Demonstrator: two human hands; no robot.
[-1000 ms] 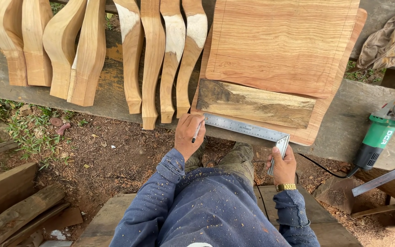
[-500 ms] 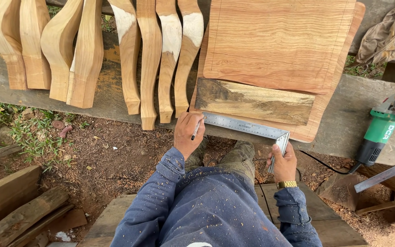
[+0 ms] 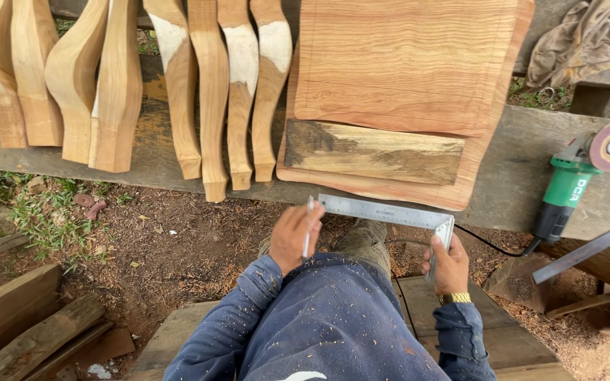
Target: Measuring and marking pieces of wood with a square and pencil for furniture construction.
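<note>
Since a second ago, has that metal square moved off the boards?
Yes. The metal square has come back toward the person, off the stacked boards' near edge, held by the right hand.

Steel try square with a ruled blade and a short metal stock is held clear of the boards, blade running nearly level, slanting slightly down to the right, stock hanging down at the right end. A slim pen, light barrel and dark tip, points up and away, near the blade's left end.
</note>
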